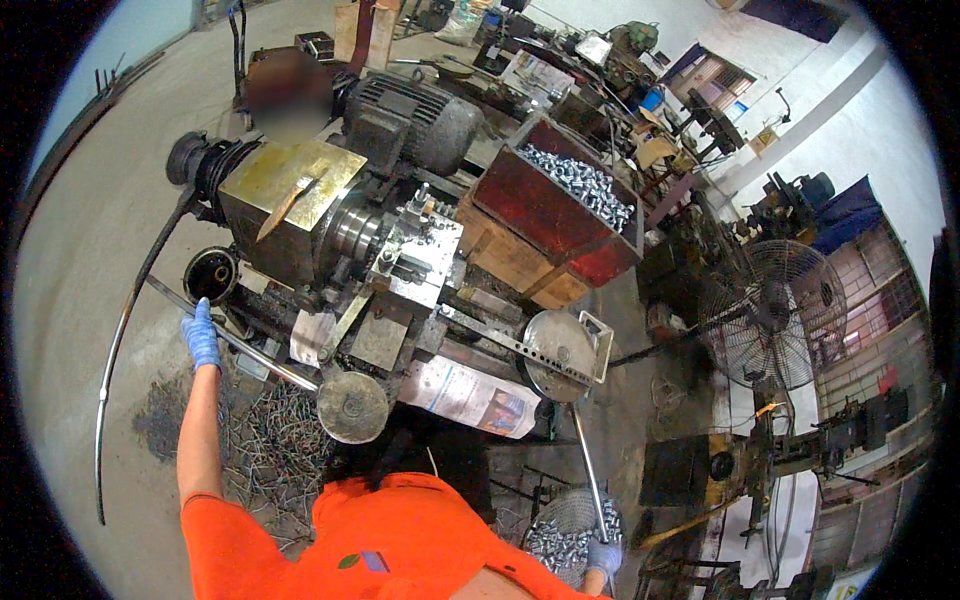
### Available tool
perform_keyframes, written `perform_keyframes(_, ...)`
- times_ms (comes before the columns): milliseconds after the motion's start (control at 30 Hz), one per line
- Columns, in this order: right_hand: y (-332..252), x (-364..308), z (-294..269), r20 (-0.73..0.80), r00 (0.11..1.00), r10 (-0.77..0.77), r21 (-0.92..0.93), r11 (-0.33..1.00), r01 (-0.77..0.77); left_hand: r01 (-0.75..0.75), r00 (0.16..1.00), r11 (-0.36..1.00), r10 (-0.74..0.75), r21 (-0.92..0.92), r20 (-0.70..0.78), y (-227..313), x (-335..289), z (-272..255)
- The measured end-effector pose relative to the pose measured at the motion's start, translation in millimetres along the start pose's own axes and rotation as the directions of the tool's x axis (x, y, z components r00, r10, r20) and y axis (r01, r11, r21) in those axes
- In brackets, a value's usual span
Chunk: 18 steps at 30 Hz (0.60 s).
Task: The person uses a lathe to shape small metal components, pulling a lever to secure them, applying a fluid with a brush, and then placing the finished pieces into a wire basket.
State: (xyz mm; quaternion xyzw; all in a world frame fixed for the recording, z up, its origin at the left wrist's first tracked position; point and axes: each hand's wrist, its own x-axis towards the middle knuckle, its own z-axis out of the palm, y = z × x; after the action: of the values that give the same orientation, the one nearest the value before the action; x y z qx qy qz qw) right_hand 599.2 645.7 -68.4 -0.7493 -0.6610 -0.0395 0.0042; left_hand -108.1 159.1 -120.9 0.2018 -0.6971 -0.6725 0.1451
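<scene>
At left, a steel lever (pixel 265 362) slants from far left to near right, ending at a round disc (pixel 352 407); the gloved left hand (pixel 202 338) touches it. A rod (pixel 588 455) points nearer and slightly right, to the right hand (pixel 603 556). Whether either grips, I cannot tell; the right forearm is mostly hidden.
</scene>
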Motion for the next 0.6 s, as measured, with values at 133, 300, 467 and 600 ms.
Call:
perform_keyframes(133,-87.2,-5.4,-9.0,-0.217,0.929,-0.300,-0.060,0.954,0.294,-0.023,1.000,0.997,0.023,0.071,-0.005,-5.7,8.9,-6.4)
perform_keyframes(300,-144.3,31.3,-29.6,-0.008,0.936,-0.352,-0.221,0.914,0.341,0.020,0.999,0.994,-0.016,0.105,-0.034,-5.4,12.3,-12.9)
perform_keyframes(467,-163.9,121.1,-25.5,0.002,0.933,-0.359,-0.305,0.889,0.342,0.039,0.999,0.999,-0.039,-0.003,0.031,-1.7,0.7,-11.1)
perform_keyframes(600,-224.5,195.3,-31.9,-0.051,0.958,-0.283,-0.239,0.935,0.264,0.045,0.999,0.999,-0.045,0.020,-0.014,-12.6,2.3,-10.5)
